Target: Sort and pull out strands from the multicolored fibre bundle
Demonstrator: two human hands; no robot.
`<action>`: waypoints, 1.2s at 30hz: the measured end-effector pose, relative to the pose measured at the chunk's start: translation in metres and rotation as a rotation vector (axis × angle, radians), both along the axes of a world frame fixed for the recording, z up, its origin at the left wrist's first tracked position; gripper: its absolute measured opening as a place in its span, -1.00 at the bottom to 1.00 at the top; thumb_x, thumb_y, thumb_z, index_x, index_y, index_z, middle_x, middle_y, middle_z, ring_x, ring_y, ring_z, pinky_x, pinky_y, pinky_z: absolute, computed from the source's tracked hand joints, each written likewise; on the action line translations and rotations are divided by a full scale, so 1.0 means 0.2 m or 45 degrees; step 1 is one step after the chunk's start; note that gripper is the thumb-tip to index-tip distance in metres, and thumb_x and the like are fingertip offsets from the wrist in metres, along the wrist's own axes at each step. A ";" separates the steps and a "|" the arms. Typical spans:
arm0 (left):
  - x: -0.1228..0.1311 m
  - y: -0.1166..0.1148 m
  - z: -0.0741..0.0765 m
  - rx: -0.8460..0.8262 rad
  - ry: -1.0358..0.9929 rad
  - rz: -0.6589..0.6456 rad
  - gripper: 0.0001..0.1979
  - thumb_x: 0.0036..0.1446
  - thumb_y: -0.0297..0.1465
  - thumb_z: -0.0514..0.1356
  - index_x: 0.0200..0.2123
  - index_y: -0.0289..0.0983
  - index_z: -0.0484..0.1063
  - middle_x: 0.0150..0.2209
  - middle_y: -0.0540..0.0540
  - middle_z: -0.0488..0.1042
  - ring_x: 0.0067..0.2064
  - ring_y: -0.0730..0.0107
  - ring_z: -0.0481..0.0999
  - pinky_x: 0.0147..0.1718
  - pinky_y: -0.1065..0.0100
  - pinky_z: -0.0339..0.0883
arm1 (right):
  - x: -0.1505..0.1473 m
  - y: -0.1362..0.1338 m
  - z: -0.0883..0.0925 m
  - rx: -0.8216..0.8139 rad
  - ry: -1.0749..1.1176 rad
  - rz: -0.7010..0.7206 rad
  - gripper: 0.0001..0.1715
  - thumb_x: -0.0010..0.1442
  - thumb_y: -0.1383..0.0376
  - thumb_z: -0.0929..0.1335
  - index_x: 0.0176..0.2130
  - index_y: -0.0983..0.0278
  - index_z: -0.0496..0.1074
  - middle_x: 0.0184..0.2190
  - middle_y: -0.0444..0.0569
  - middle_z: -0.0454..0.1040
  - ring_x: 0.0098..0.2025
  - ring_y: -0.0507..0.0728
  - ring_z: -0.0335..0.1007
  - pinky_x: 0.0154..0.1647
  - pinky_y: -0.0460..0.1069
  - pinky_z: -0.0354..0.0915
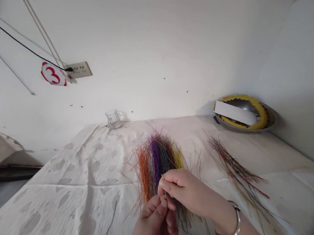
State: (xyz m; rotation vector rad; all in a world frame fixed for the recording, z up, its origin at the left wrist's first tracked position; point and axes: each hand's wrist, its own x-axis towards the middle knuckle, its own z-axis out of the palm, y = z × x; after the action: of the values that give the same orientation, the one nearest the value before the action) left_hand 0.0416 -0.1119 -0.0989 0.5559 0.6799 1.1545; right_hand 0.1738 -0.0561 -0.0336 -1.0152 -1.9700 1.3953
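Your left hand (152, 224) is closed to a pinch, thumb against fingers, and your right hand (184, 186) is pinched just above it; a thin yellowish strand (165, 196) shows between the two sets of fingertips, and you cannot tell whether it is a single one. Both hands are over the near part of a fanned pile of coloured strands (155, 159), orange, purple, grey and yellow. The table's left edge runs from the lower left back toward the wall (153, 55), which bounds the far side, so the broadest stretch of tablecloth (78, 188) lies left of the pile, with one loose dark strand (110, 223) near your left hand. On your right, a second bunch of strands (234, 168) spreads beyond your forearm, well apart from the pile. By the wall stands a clear glass mug (113, 119), its contents too faint to tell. In the far right corner, a metal bowl (272, 114) carries a yellow jagged ring (265, 114) with a white strip (235, 113) across it.
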 end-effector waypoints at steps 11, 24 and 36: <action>-0.02 -0.01 0.00 -0.109 -0.044 -0.078 -0.68 -0.08 -0.14 0.37 -0.48 -0.25 0.41 -0.71 0.21 0.01 -0.71 0.71 -0.20 -0.79 0.62 -0.22 | 0.01 0.01 0.00 0.045 -0.001 -0.016 -0.69 0.27 0.31 0.22 -0.41 0.29 0.46 -0.61 -0.17 0.42 -0.52 0.00 0.34 -0.44 -0.11 0.24; -0.01 0.00 0.01 -0.055 0.039 -0.026 -0.72 -0.10 -0.21 0.39 -0.45 -0.28 0.45 -0.61 0.09 0.33 -0.72 0.71 -0.03 -0.80 0.56 -0.11 | 0.03 0.00 0.04 0.251 -0.062 0.023 -0.68 0.26 0.32 0.24 -0.43 0.27 0.51 -0.58 -0.15 0.45 -0.45 0.04 0.39 -0.36 -0.08 0.25; -0.02 -0.02 0.02 -0.084 0.175 0.044 -0.63 -0.09 -0.10 0.35 -0.46 -0.29 0.41 -0.73 0.22 0.00 -0.68 0.67 -0.18 -0.73 0.53 -0.29 | 0.03 -0.02 0.02 0.490 0.126 -0.231 -0.43 0.40 0.08 0.04 0.28 0.25 0.08 0.26 0.10 0.17 0.25 0.18 0.10 0.22 0.15 0.12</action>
State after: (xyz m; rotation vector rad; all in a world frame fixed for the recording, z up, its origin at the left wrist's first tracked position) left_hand 0.0383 -0.1150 -0.0939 0.5728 0.8455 1.1287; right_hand 0.1792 -0.0608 -0.0302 -0.8992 -1.9211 0.9054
